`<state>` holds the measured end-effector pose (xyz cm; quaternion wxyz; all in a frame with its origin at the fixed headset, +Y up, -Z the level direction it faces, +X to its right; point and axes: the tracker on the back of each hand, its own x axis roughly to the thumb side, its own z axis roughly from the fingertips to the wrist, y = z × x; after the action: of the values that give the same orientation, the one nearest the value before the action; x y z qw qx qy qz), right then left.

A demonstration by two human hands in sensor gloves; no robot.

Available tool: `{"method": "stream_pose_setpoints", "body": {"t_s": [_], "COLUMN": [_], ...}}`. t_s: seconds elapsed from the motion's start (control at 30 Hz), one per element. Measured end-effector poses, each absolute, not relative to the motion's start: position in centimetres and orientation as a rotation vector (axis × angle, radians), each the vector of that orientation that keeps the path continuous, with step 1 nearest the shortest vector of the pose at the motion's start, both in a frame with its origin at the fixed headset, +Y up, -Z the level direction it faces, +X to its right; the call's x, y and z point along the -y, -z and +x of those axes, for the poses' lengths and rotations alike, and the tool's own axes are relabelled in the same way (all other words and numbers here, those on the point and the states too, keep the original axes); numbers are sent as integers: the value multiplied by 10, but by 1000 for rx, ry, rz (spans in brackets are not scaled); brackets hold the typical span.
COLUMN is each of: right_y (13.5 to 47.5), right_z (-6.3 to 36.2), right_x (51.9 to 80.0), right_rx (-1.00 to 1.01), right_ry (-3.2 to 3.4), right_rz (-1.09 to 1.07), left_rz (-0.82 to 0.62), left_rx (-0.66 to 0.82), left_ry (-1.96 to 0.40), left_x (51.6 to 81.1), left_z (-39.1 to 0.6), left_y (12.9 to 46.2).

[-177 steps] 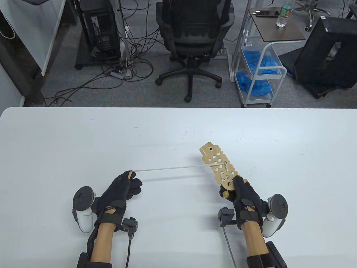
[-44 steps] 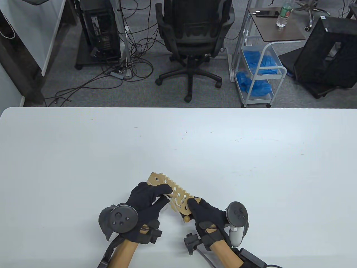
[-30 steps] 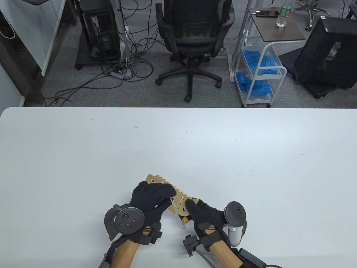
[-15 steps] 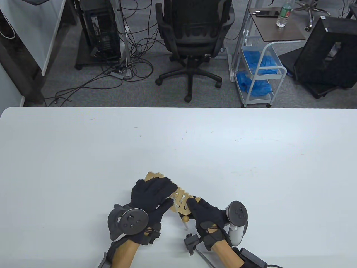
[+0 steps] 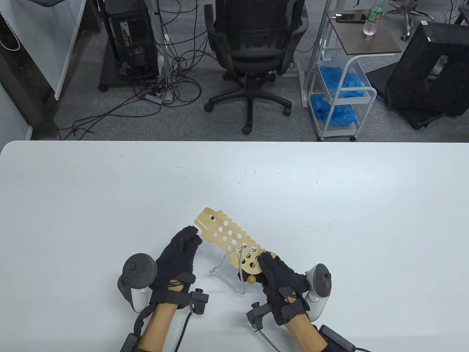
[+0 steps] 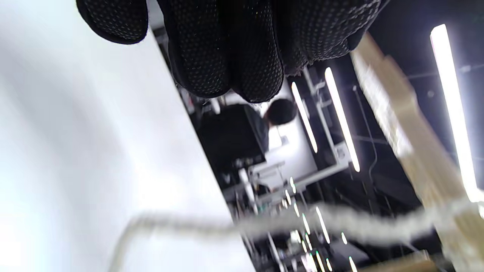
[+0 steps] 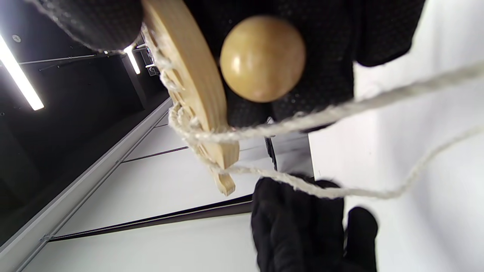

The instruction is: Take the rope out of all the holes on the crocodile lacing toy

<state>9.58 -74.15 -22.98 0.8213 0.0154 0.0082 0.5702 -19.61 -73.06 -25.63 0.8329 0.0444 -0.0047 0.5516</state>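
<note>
Crocodile lacing toy [image 5: 230, 240] sitting raised above table [image 5: 329, 205], snout end pointing away from person and leftward. Right hand [image 5: 280, 280] gripping toy's near end, thumb pressing on top face, fingers curling beneath. Wooden bead [image 5: 251, 280] hanging just below that gripped end. Rope [image 5: 240, 269] threading through holes nearest right hand, slack loops drooping toward table beside toy. Left hand [image 5: 179, 255] hovering just left of toy, fingers loosely bunched, apart from toy; whether pinching rope, cannot tell.
</note>
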Motion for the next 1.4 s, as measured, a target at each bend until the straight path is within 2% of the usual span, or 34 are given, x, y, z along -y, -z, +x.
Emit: {"method": "stream_pose_setpoints", "body": {"t_s": [0.17,0.3,0.63,0.87,1.03,1.4], "right_y": [231,232,231,231,231,236], "right_z": [92,88,84,82,83,94], "right_x": [740,739,736,734,734,734], "right_rx": [-40,-60,-79,-90,-81,-47], "right_ry": [-1202,-1188,-1192,-1204,-1234,-1263], "right_rz": [97,152,198,225,216,186], "left_rz": [-6,-98,-295,-266,-176,-102], "left_rx": [169,337,522,528,492,410], "left_ry": [-1109,-1181,-1299,-1271,-1200,-1045], "left_x": [731,733,738,733,726,722], "left_z": [-173,-157,-145,-148,-150,-158], "left_y": [257,257,257,257,255,256]}}
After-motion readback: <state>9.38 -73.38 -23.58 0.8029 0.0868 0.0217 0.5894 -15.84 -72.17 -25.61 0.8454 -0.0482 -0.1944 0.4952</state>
